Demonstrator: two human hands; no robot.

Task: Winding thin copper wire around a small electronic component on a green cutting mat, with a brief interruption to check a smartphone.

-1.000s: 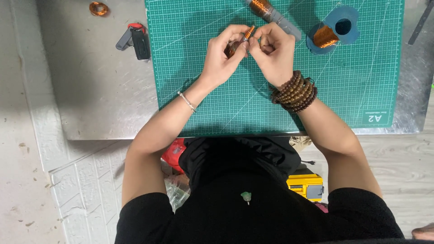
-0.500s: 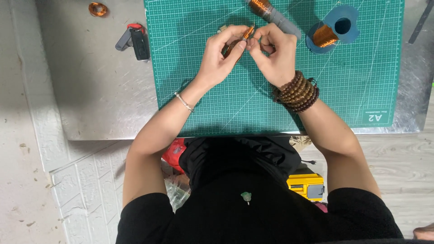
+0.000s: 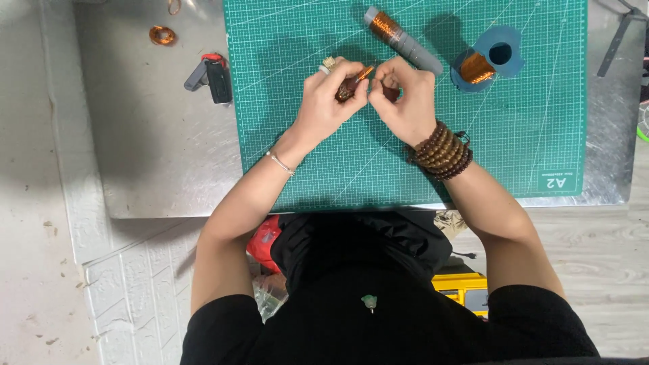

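Note:
Both hands meet over the green cutting mat (image 3: 514,135). My left hand (image 3: 331,101) pinches a small copper-wound coil piece (image 3: 353,82) between thumb and fingers. My right hand (image 3: 405,98), with a brown bead bracelet at the wrist, has its fingertips closed against the same piece, apparently on a thin wire too fine to make out. A grey rod wound with copper wire (image 3: 400,38) lies on the mat just beyond the hands. A blue spool of copper wire (image 3: 488,62) lies to the right of it.
The mat lies on a metal table top (image 3: 155,149). A black and grey tool with a red part (image 3: 209,76) and a small copper wire ring (image 3: 162,34) lie on the metal to the left. A dark tool handle (image 3: 618,40) lies at far right. A yellow box (image 3: 466,287) sits below the table edge.
The hands have stayed together over the mat with only small finger movements on the coil piece. Nothing else has moved.

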